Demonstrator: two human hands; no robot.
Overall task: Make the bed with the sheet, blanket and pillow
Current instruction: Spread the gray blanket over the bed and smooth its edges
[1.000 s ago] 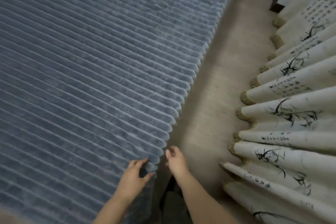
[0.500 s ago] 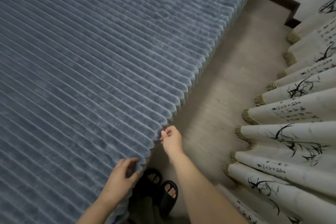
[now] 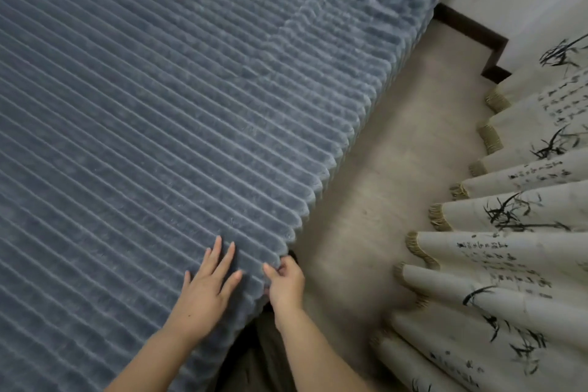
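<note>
Blanket (image 3: 191, 111), one: left hand (image 3: 203, 293) spread flat on it; right hand (image 3: 286, 285) pinches its edge.

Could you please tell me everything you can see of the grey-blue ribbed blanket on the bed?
The ribbed blanket is grey-blue and plush-looking, with narrow raised ribs running diagonally across the view. It lies spread nearly flat over the bed, its scalloped edge hanging over the side above the floor. Towards the far corner it is rumpled into ripples. The left hand rests flat on it with spread fingers, near the edge. The right hand pinches that edge between thumb and fingers. Nothing else lies on it in view.
</note>
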